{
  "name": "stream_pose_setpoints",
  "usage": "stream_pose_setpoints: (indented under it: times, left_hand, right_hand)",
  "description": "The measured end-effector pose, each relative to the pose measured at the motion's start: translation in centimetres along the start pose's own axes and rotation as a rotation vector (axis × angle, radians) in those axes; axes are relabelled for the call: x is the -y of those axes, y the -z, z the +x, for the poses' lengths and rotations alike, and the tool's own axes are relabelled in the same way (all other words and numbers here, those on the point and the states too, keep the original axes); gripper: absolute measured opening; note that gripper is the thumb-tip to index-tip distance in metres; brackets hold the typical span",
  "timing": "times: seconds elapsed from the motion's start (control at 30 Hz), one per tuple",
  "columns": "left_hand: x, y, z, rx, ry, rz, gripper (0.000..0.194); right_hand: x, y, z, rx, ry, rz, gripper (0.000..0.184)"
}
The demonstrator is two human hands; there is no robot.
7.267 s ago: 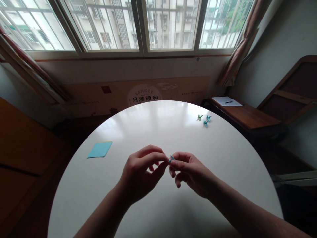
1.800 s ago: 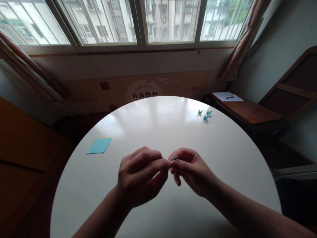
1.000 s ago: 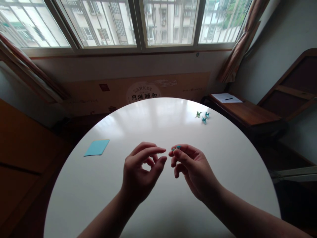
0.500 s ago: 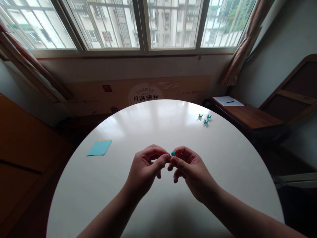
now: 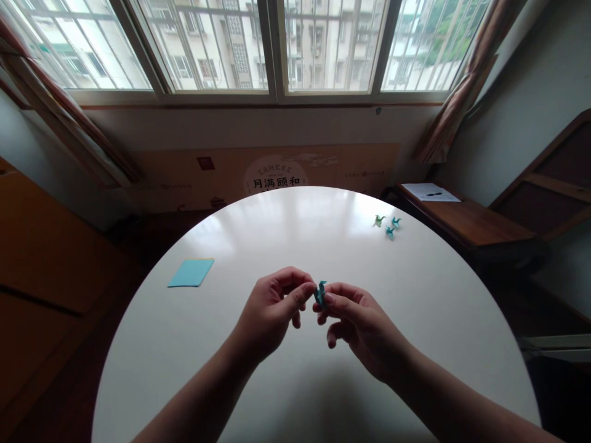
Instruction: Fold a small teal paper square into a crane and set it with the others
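Note:
Between my two hands, above the middle of the white table, is a small teal origami crane (image 5: 320,294). My left hand (image 5: 278,303) pinches its left side between thumb and forefinger. On the other side, my right hand (image 5: 351,314) grips it with thumb and fingertips, its lower fingers curled loosely. The fingertips cover part of the folded paper. At the far right of the table stand a green paper crane (image 5: 379,220) and two teal paper cranes (image 5: 390,232). A stack of light blue square paper (image 5: 191,272) lies on the left.
The round white table (image 5: 184,344) has a curved edge all round. Beyond it on the right, a wooden side table (image 5: 489,216) bears a white sheet (image 5: 415,190) with a pen (image 5: 434,194). A barred window and curtains are behind.
The teal crane shows more between my fingers, now more upright. My right fingers have shifted slightly down and right on it. The whole view has slid a little.

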State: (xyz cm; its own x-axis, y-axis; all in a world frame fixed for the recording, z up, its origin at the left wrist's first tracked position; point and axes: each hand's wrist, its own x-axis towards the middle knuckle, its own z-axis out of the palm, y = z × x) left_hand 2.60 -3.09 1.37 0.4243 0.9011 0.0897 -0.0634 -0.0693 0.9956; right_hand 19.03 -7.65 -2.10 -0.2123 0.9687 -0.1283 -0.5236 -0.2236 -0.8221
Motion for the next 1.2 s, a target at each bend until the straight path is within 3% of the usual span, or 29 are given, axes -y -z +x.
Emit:
stream_pose_setpoints:
  times: [0.3, 0.47, 0.6, 1.0, 1.2]
  left_hand:
    - [0.14, 0.04, 0.01, -0.078, 0.006, 0.041, 0.023]
    - [0.17, -0.16, -0.40, -0.102, -0.131, 0.308, 0.017]
    - [0.21, -0.50, -0.69, -0.126, -0.222, 0.388, 0.010]
    - [0.01, -0.39, -0.28, -0.053, 0.036, 0.076, 0.020]
    - [-0.32, -0.50, -0.19, -0.054, 0.061, 0.154, 0.023]
  right_hand:
    - [0.14, 0.04, -0.10, -0.090, 0.149, -0.185, 0.022]
    - [0.05, -0.01, -0.14, -0.095, 0.230, -0.341, 0.025]
    - [-0.08, -0.28, -0.20, -0.116, 0.258, -0.401, 0.028]
    - [-0.14, -0.29, -0.35, -0.116, 0.265, -0.359, 0.022]
    - [-0.13, -0.01, -0.38, -0.149, 0.337, -0.367, 0.018]
